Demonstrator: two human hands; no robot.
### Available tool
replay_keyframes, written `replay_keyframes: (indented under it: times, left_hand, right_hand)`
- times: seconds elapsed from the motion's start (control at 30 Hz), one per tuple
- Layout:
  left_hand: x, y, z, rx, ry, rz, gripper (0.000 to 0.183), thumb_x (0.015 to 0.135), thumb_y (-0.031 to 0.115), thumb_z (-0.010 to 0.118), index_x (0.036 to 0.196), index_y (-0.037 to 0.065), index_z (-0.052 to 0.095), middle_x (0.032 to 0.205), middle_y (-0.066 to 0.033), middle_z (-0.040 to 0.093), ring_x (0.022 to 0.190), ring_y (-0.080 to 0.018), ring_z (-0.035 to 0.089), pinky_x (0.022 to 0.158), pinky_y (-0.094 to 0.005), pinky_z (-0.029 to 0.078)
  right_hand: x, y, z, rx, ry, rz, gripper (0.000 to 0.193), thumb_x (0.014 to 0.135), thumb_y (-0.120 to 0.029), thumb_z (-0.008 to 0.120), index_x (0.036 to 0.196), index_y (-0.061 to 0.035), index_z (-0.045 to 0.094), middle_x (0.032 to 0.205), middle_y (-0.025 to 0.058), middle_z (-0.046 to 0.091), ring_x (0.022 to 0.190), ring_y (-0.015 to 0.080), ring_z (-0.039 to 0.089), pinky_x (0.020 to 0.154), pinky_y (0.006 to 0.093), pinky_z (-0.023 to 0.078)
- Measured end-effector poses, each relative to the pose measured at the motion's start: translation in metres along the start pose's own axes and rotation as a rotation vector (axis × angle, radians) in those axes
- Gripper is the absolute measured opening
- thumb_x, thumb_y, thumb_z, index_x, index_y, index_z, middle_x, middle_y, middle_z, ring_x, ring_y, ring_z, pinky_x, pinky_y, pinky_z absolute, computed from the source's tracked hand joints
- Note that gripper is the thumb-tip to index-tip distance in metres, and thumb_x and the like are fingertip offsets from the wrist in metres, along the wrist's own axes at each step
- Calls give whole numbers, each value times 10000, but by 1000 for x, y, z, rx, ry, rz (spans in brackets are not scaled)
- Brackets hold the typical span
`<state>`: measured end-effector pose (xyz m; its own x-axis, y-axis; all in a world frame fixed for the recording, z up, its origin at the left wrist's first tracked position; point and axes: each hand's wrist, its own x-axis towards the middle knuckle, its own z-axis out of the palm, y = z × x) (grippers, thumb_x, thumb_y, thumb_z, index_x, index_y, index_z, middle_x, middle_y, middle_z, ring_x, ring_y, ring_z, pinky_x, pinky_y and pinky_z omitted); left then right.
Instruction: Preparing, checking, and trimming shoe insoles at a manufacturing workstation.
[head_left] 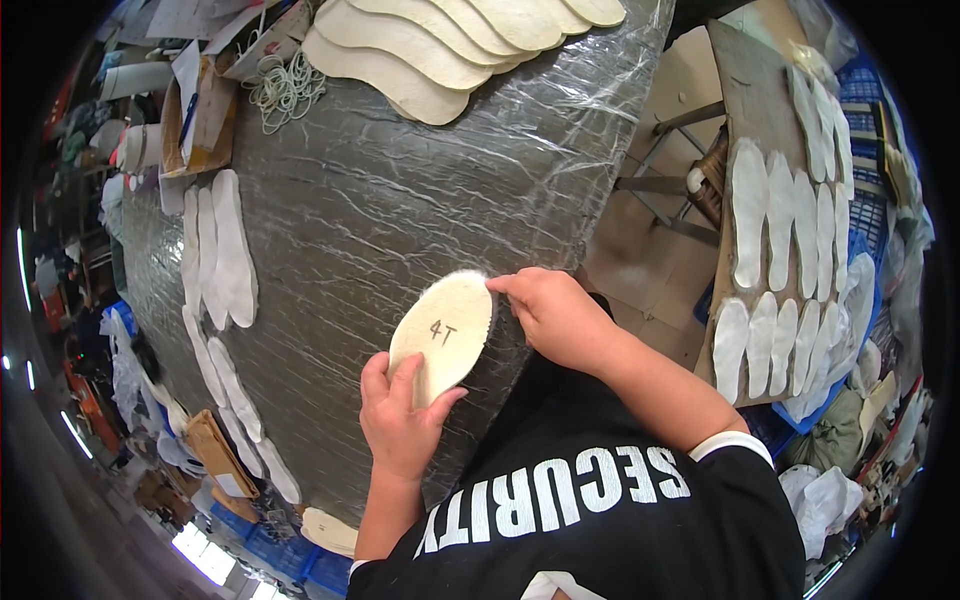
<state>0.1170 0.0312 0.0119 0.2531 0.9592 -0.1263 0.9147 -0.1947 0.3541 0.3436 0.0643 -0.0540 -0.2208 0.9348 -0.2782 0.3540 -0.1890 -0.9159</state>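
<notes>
Shirt: the person wears a black shirt (640,545) of soft-looking cloth, with folds near the waist
Chest print: bold white block lettering (560,497) runs across it in one wide row, the strokes finely cracked or streaked
Right sleeve: short and black, ending in a white band (733,444)
Left sleeve: mostly out of view, a sliver of white edging (357,567) showing
Neck area: a white angled shape (560,583), collar or print unclear
Right arm: bare forearm (672,388), bare right hand (560,318)
Left arm: bare forearm, bare left hand (402,425)
</notes>
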Motion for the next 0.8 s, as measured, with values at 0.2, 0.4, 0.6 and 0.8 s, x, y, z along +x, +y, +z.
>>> replay_keyframes:
  times: [0.2, 0.4, 0.6, 0.8]
  left_hand:
    - [5, -2, 2, 41, -16, 35, 623, 579, 367, 859, 1064, 58, 620, 1129, -176, 520, 963, -364, 579, 765, -421, 509]
    - [6, -3, 4, 38, -51, 17, 631, 585, 382, 854, 1073, 59, 615, 1136, -181, 515, 971, -369, 573, 775, -422, 505]
    - [4, -1, 6, 56, -66, -20, 652, 582, 368, 868, 1084, 55, 596, 1122, -150, 519, 973, -344, 573, 789, -403, 498]
    - [1, 0, 11, 98, -75, -27, 669, 583, 381, 865, 1102, 71, 579, 1133, -146, 508, 980, -346, 579, 775, -415, 505]
  right_hand:
    - [-1, 9, 4, -6, 53, -79, 325, 820, 35, 498, 1120, 21, 621, 859, 193, 625, 796, 355, 604, 749, 408, 497]
    - [-5, 4, -3, 218, 30, 40, 336, 845, 64, 446, 1139, 32, 605, 759, 102, 571, 579, 181, 591, 604, 315, 517]
    - [-12, 4, -6, 437, 35, 131, 298, 896, 57, 415, 1122, 26, 606, 838, 73, 566, 610, 117, 602, 552, 256, 510]
    - [-16, 7, -2, 431, 95, 71, 250, 904, 45, 449, 1096, 27, 609, 874, 75, 569, 623, 113, 606, 553, 251, 511]
